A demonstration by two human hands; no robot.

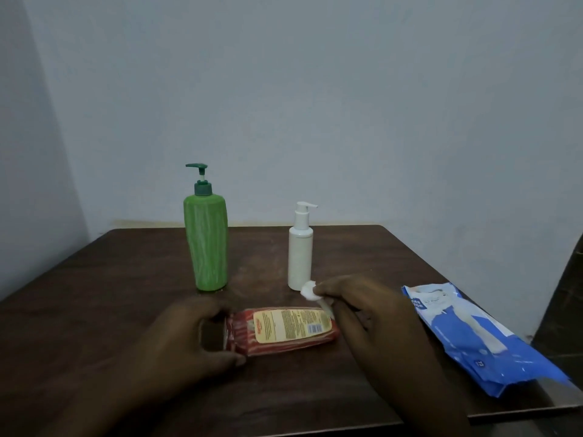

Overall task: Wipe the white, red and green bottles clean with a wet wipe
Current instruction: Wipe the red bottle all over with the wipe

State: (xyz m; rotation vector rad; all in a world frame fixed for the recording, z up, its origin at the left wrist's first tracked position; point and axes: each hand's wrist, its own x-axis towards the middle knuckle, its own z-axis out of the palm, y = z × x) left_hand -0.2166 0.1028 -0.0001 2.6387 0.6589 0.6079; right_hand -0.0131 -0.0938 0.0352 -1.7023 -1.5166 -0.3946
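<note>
A red bottle with a yellow label lies on its side near the table's front. My left hand grips its left end, thumb and fingers curled round it. My right hand pinches a crumpled white wet wipe at the bottle's right end. Behind them a tall green pump bottle stands upright at centre left. A smaller white pump bottle stands upright to its right, just behind the wipe.
A blue pack of wet wipes lies on the right part of the dark wooden table, close to its right edge. A pale wall rises behind the table. Something dark stands at the far right.
</note>
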